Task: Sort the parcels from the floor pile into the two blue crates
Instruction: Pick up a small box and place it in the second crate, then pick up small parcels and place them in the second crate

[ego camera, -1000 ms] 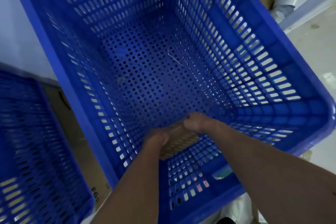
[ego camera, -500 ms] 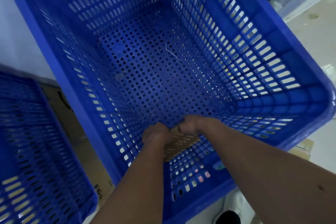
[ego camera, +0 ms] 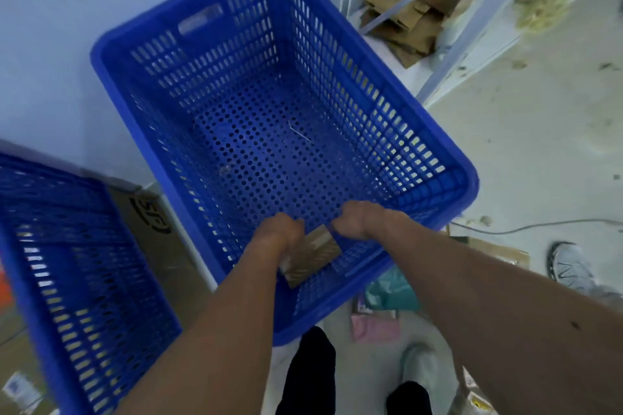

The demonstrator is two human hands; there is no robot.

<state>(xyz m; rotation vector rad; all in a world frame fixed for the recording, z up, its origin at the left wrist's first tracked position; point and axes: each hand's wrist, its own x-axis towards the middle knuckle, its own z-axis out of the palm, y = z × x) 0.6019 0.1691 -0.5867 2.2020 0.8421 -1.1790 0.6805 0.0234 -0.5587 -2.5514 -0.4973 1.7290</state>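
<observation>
Placement is your step, I judge. At the side the left crate (ego camera: 67, 263) waits; your left grip (ego camera: 279, 232) curls round the brown parcel (ego camera: 313, 254), your right grip (ego camera: 357, 219) pinching its other end, just inside the near wall of the right crate (ego camera: 465, 178). Next: lower, then release.

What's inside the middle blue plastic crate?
A small brown cardboard parcel, held by left hand and right hand at the near wall, and a thin white scrap. The hands hide the parcel's far edge.

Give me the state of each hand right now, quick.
Left hand: closed, gripping the brown parcel.
Right hand: closed, gripping the same parcel at its far corner.
</observation>
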